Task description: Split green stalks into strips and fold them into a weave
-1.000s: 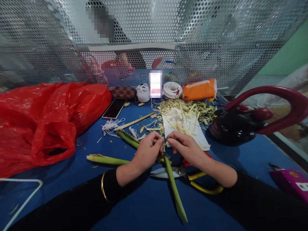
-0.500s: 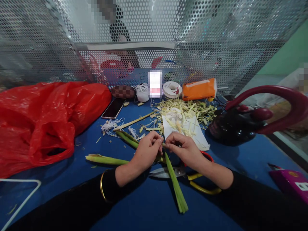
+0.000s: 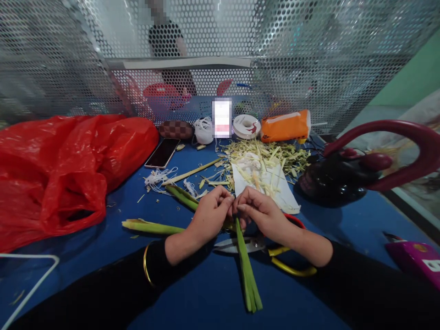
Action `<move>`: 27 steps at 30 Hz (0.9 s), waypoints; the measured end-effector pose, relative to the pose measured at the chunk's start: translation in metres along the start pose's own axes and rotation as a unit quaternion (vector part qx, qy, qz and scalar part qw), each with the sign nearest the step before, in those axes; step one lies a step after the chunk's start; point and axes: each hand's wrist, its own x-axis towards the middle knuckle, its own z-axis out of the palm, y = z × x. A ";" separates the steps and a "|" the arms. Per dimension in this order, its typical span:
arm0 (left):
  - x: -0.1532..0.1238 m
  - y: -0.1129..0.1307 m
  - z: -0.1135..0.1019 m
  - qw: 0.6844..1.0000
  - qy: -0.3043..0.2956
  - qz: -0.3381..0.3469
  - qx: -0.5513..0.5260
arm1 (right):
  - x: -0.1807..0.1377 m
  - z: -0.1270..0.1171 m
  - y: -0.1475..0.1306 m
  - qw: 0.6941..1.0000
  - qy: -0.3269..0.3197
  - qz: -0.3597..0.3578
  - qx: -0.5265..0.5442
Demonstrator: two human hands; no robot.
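My left hand (image 3: 210,216) and my right hand (image 3: 261,211) meet at the middle of the blue table (image 3: 192,293), both pinched on the top end of a bundle of green leaf strips (image 3: 246,270) that hangs down toward me. Under my wrists lie scissors (image 3: 275,250) with red and yellow handles. More green stalks (image 3: 151,227) lie to the left of my left hand, one short stalk (image 3: 182,196) just above it.
A big red plastic bag (image 3: 62,169) fills the left. A phone (image 3: 162,153), thread spools (image 3: 246,127), an orange packet (image 3: 285,127) and leaf scraps on white paper (image 3: 271,178) lie behind. A dark red-handled kettle (image 3: 343,176) stands right; a perforated metal screen (image 3: 309,55) closes the back.
The leaf bundle's lower end has swung left and splayed slightly; my right hand has closed in against my left. The person behind the screen has shifted.
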 end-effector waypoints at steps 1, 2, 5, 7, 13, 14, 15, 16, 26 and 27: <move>0.000 -0.001 0.000 1.000 -0.004 0.002 0.000 | 0.000 0.000 0.001 1.000 0.001 -0.002 -0.008; 0.000 -0.002 0.000 1.000 -0.008 0.002 -0.002 | 0.000 0.000 0.001 1.000 0.004 -0.005 -0.019; 0.001 -0.005 0.000 1.000 -0.018 0.004 0.007 | -0.001 0.000 0.001 0.998 0.016 -0.009 -0.065; 0.001 -0.006 -0.001 0.999 -0.017 0.013 0.034 | -0.001 0.000 0.000 0.995 0.025 -0.015 -0.094; -0.001 -0.003 -0.002 0.995 -0.013 0.034 0.092 | -0.003 -0.001 -0.001 0.990 0.026 -0.027 -0.137; -0.001 -0.003 -0.003 0.995 -0.013 0.034 0.095 | -0.004 -0.001 -0.001 0.990 0.026 -0.027 -0.138; -0.001 -0.003 -0.003 0.995 -0.014 0.033 0.097 | -0.004 -0.001 0.000 0.989 0.027 -0.026 -0.141; -0.001 -0.004 -0.003 0.995 -0.014 0.032 0.098 | -0.003 -0.001 0.000 0.989 0.027 -0.025 -0.143; 0.002 0.001 -0.002 0.998 -0.034 -0.050 -0.034 | 0.004 -0.005 -0.001 0.981 0.061 -0.091 -0.161; 0.002 0.002 -0.002 0.997 -0.034 -0.053 -0.036 | 0.004 -0.005 -0.001 0.980 0.069 -0.094 -0.161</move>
